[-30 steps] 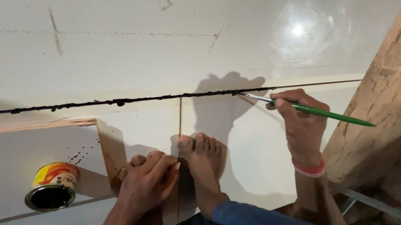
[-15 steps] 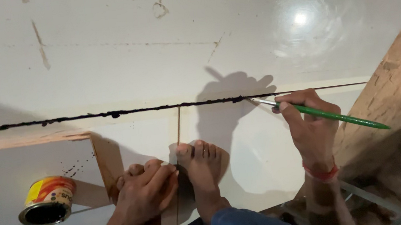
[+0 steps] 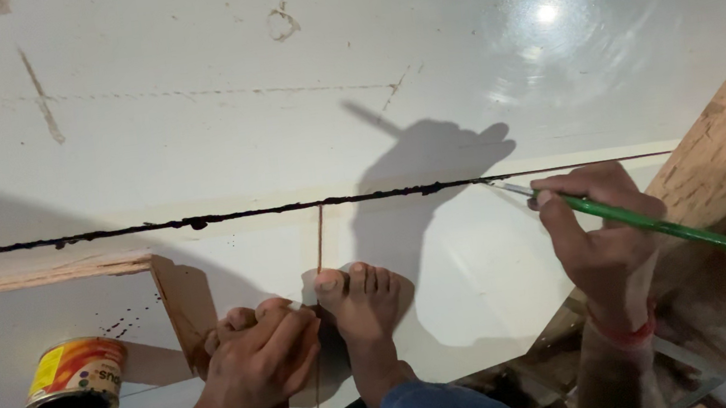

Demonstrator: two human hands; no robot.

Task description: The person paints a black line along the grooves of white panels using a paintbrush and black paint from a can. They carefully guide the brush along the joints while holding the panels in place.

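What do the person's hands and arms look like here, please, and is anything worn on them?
Both hands are bare, with no gloves or rings visible. The right hand has a red band around its wrist. The left hand has nothing on its wrist. Both forearms are uncovered, with no sleeves in view.

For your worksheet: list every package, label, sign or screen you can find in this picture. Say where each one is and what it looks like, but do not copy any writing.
Small round tin: lower left on the white panel, left of the left hand; lid off, dark contents, metal rim.
Label on the tin: wraps its side; yellow, orange and red.
No signs or screens are in view.
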